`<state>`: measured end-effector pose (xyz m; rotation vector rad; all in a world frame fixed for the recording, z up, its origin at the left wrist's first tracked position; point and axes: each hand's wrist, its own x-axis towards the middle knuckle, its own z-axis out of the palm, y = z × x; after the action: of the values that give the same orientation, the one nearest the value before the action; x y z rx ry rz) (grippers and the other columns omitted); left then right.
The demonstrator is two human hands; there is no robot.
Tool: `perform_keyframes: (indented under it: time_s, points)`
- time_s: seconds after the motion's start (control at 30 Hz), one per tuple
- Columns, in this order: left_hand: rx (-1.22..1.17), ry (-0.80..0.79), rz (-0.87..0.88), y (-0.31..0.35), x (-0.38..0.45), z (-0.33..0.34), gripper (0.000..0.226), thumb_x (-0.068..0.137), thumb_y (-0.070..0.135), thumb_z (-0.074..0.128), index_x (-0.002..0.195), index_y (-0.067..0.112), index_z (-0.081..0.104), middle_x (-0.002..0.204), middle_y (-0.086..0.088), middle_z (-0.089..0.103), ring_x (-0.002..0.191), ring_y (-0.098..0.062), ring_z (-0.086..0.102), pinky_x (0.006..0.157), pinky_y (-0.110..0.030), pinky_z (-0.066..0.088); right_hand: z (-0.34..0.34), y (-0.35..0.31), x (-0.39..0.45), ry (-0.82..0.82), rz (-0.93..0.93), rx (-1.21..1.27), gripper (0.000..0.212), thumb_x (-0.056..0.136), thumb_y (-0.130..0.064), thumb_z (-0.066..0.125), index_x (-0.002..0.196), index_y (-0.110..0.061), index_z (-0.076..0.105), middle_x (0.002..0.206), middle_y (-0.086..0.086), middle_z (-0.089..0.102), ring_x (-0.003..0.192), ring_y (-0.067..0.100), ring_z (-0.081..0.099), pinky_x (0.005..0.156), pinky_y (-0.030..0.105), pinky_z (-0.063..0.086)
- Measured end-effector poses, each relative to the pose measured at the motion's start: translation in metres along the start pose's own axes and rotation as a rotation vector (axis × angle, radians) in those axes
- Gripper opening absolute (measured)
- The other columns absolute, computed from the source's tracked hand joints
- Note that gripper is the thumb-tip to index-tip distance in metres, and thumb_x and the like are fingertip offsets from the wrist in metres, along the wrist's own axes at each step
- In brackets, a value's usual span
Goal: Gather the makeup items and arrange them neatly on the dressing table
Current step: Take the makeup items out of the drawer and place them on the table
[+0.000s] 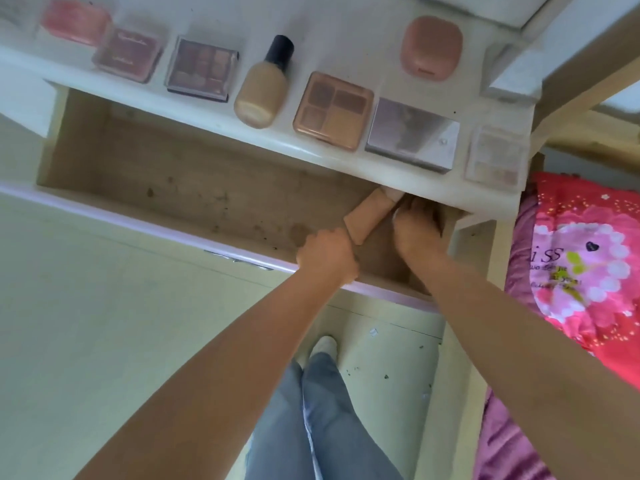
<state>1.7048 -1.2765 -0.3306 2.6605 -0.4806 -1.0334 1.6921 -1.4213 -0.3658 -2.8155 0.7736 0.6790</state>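
A beige tube (363,216) lies slanted in the right end of the open drawer (194,188). My left hand (327,254) is curled at the tube's near end and appears to grip it. Beside the tube's far end, my right hand (415,225) reaches into the drawer's right corner under the table top, its fingers partly hidden, with a small white bit showing at them. On the white dressing table (242,133) stand in a row an eyeshadow palette (202,69), a foundation bottle (265,86), a rose-gold palette (334,110) and a silver box (412,135).
Also on the table top are a pink compact (74,20), a blush case (128,53), a rounded pink case (431,46) and a clear palette (495,157). A pink flowered blanket (581,258) lies at the right. My legs stand on the pale floor below the drawer front.
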Motion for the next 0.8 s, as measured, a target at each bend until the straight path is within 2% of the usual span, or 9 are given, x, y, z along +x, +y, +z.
perform_keyframes:
  time_s: [0.13, 0.27, 0.43, 0.53, 0.6, 0.67, 0.73, 0.8]
  points:
    - [-0.039, 0.026, -0.047, 0.024, 0.029, 0.006, 0.051, 0.084, 0.015, 0.056, 0.129, 0.004, 0.035, 0.128, -0.017, 0.043, 0.119, -0.032, 0.042, 0.088, -0.037, 0.043, -0.004, 0.004, -0.013, -0.047, -0.103, -0.235, 0.033, 0.088, -0.005, 0.043, 0.121, 0.002, 0.044, 0.125, 0.021, 0.042, 0.113, 0.032, 0.045, 0.091, 0.037, 0.041]
    - [-0.009, 0.093, -0.020, 0.033, 0.054, 0.019, 0.054, 0.086, 0.016, 0.056, 0.132, 0.004, 0.031, 0.133, -0.017, 0.037, 0.122, -0.031, 0.037, 0.091, -0.039, 0.041, -0.013, 0.016, -0.033, -0.001, -0.268, -0.450, 0.040, 0.086, -0.006, 0.046, 0.125, -0.003, 0.039, 0.123, 0.016, 0.042, 0.113, 0.029, 0.043, 0.093, 0.032, 0.037]
    - [0.174, 0.145, 0.031, 0.035, 0.070, 0.021, 0.041, 0.089, 0.011, 0.051, 0.127, 0.002, 0.039, 0.128, -0.017, 0.044, 0.117, -0.031, 0.045, 0.091, -0.035, 0.039, -0.026, 0.028, -0.045, -0.017, -0.385, -0.399, 0.056, 0.088, -0.012, 0.048, 0.138, -0.005, 0.024, 0.131, 0.012, 0.037, 0.120, 0.027, 0.036, 0.099, 0.030, 0.032]
    - [0.240, 0.067, 0.016, 0.035, 0.067, 0.021, 0.033, 0.090, 0.008, 0.049, 0.123, 0.003, 0.046, 0.126, -0.014, 0.049, 0.115, -0.028, 0.051, 0.083, -0.031, 0.040, -0.034, 0.032, -0.045, -0.023, -0.374, -0.272, 0.059, 0.086, -0.018, 0.052, 0.138, -0.005, 0.026, 0.129, 0.013, 0.039, 0.119, 0.026, 0.037, 0.096, 0.028, 0.033]
    - [0.277, -0.008, 0.034, 0.029, 0.055, 0.018, 0.027, 0.088, 0.012, 0.054, 0.114, 0.007, 0.054, 0.117, -0.009, 0.057, 0.108, -0.026, 0.057, 0.076, -0.030, 0.043, -0.040, 0.035, -0.046, -0.025, -0.367, -0.159, 0.062, 0.083, -0.021, 0.057, 0.137, -0.005, 0.029, 0.127, 0.014, 0.042, 0.118, 0.027, 0.040, 0.094, 0.029, 0.035]
    - [0.287, -0.045, 0.059, 0.019, 0.036, 0.002, 0.025, 0.082, 0.021, 0.062, 0.105, 0.011, 0.058, 0.093, -0.002, 0.061, 0.091, -0.024, 0.061, 0.064, -0.028, 0.042, -0.048, 0.035, -0.051, 0.010, -0.382, -0.029, 0.060, 0.080, -0.021, 0.062, 0.132, -0.004, 0.038, 0.124, 0.016, 0.048, 0.116, 0.030, 0.044, 0.093, 0.031, 0.037]
    - [0.297, -0.023, 0.080, 0.006, 0.016, -0.022, 0.029, 0.076, 0.027, 0.067, 0.101, 0.014, 0.058, 0.069, 0.004, 0.049, 0.070, -0.021, 0.056, 0.054, -0.027, 0.039, -0.058, 0.032, -0.057, 0.058, -0.405, 0.075, 0.057, 0.076, -0.019, 0.066, 0.127, -0.003, 0.046, 0.119, 0.017, 0.053, 0.112, 0.030, 0.048, 0.090, 0.029, 0.038]
    - [0.314, 0.016, 0.103, -0.006, -0.003, -0.049, 0.034, 0.072, 0.030, 0.069, 0.101, 0.015, 0.056, 0.066, 0.005, 0.043, 0.063, -0.018, 0.048, 0.049, -0.025, 0.036, -0.072, 0.026, -0.062, 0.061, -0.432, 0.150, 0.054, 0.073, -0.016, 0.069, 0.123, -0.004, 0.052, 0.116, 0.015, 0.056, 0.109, 0.029, 0.052, 0.086, 0.021, 0.035]
